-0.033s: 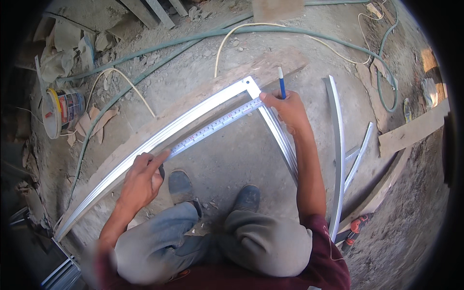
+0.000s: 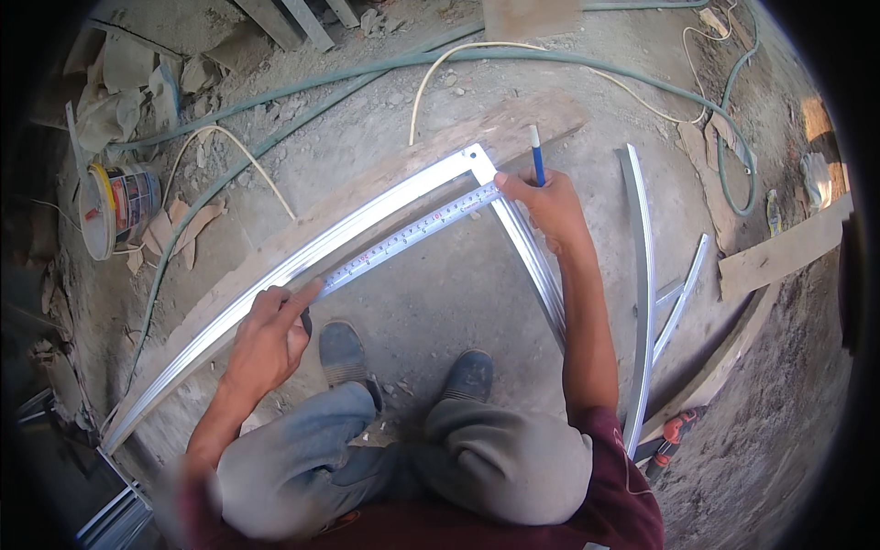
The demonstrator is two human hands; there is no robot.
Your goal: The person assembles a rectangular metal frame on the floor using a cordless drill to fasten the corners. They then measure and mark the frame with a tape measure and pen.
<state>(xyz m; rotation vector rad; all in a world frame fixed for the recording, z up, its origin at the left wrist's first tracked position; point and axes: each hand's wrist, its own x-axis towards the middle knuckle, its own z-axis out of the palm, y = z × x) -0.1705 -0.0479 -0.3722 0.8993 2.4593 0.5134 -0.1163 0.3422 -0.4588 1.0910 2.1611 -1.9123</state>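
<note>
A silvery metal frame (image 2: 394,202) lies on the ground before me, its long side running from the lower left up to a corner with a small dark hole. Just inside that side, the blade of a tape measure (image 2: 403,236) is stretched between my hands. My left hand (image 2: 266,339) is closed round the tape's near end; a bit of dark case shows, the rest is hidden by my fingers. At the frame's corner, my right hand (image 2: 555,211) pinches the blade's far end against the short side. A blue pencil-like marker (image 2: 537,158) with a pale tip stands up from its fingers.
Under the frame lies a wooden plank (image 2: 532,124). Metal strips (image 2: 639,275) and red-handled pliers (image 2: 676,429) are at my right. A green hose (image 2: 357,69) and a pale cable cross the far ground. A bucket (image 2: 96,215) lies tipped at the left.
</note>
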